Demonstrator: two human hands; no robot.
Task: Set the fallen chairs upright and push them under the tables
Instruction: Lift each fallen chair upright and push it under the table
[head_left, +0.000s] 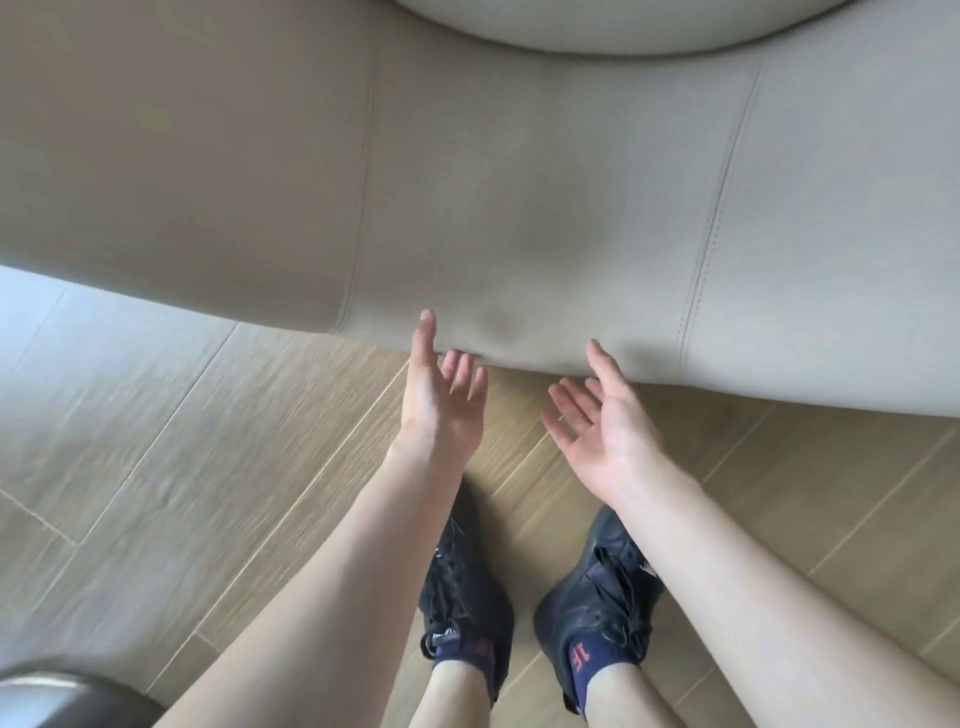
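Head view: our left hand (441, 400) is palm-up with fingers spread and relaxed, holding nothing; the thumb tip overlaps the lower edge of the large beige stitched-leather upholstered chair (519, 208), while the fingertips sit just at that edge. Whether they touch it, we cannot tell. Our right hand (597, 431) is also palm-up, fingers loosely spread, empty, just below the same edge. The chair fills everything beyond our fingers, with vertical seams to either side. Pale wood-plank floor (182, 441) lies open nearer us and to the left. Dark lace-up sneakers (597, 608) stand below our wrists. A blurred dark rounded object (62, 696) sits far lower left.
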